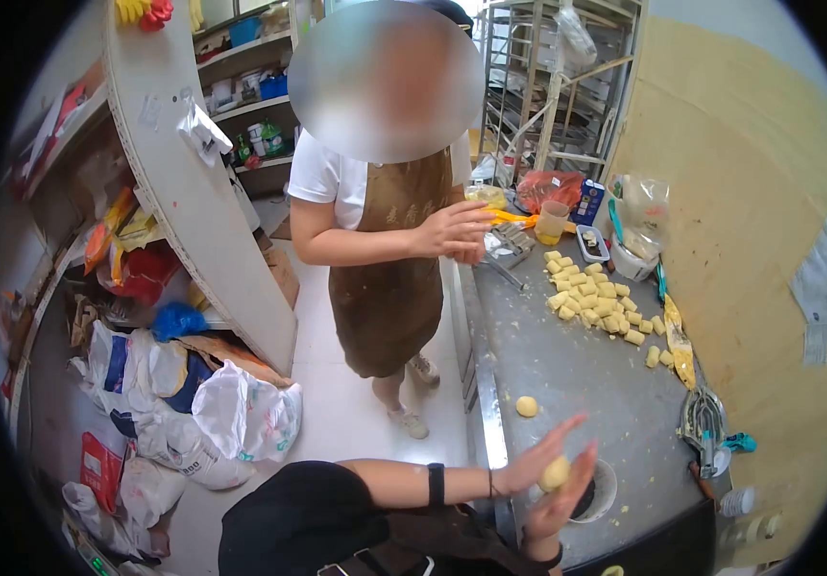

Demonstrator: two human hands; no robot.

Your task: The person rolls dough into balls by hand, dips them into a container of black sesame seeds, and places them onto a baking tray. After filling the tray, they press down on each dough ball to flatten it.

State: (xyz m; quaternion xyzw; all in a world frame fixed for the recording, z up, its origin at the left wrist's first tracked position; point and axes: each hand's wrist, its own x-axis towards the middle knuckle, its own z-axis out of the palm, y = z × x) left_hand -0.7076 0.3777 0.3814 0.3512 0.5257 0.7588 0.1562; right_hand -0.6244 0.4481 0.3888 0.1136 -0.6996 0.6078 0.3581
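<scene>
A yellow dough ball (pixel 555 473) sits between my two palms. My left hand (pixel 532 466) is on its upper side, fingers stretched out, with a black band on the wrist. From below, my right hand (pixel 563 497) presses its palm to the ball, fingers also extended. Just beyond my hands is a white bowl (pixel 607 492) with something dark inside, partly hidden by my right hand. Another round dough ball (pixel 527 406) rests on the metal table (pixel 567 374), close to its left edge. Farther back lies a pile of cut yellow dough pieces (pixel 591 298).
Across the table corner stands a co-worker in a brown apron (pixel 385 288), hands together. A whisk (pixel 704 418) and a piping bag (pixel 678 341) lie along the wall side. A plastic cup (pixel 552 223) and a small tub (pixel 592 244) stand behind the dough. Sacks (pixel 183 446) fill the left floor.
</scene>
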